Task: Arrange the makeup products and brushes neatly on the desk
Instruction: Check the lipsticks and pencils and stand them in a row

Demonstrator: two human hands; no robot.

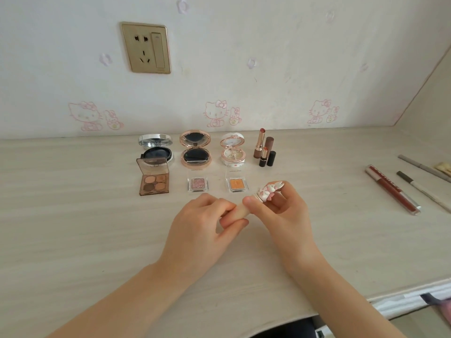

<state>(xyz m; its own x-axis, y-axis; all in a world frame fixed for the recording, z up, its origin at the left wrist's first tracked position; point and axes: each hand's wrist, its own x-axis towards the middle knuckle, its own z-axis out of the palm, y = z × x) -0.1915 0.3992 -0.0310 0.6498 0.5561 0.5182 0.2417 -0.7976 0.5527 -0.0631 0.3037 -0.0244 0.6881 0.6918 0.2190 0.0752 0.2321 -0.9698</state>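
Pale wood-grain desk [73, 228] pushed up against Hello Kitty wallpaper [217, 113], with a gold wall outlet [146, 48] above. Most of the layout looks done. The back row has a silver cushion compact [156, 148], a rose-gold compact [196, 150] and a white ornate compact [232, 151], all open. In front of those sit a brown quad eyeshadow palette [153, 178], a pink single eyeshadow [198, 184] and an orange single eyeshadow [236, 184]. Two uncapped lipsticks [260, 143] stand at the row's right end, caps beside them.

The piece in hand is a beige lip tube [240, 208] with a bunny-shaped cap [268, 190], held just above the desk in front of the orange shadow. The left hand [200, 223] pinches the tube body between thumb and curled fingers. The right hand [285, 211] has thumb and fingers wrapped round the bunny end. I can't tell if the cap is loose or seated.

My guess is this is the uncap step, since everything else is displayed open. Next it needs a straight pull apart, then standing both bits upright near the lipsticks without toppling them.

Well off to the right, a red lip gloss tube [393, 190] and two pencils [424, 191] lie at angles, so those look unsorted.
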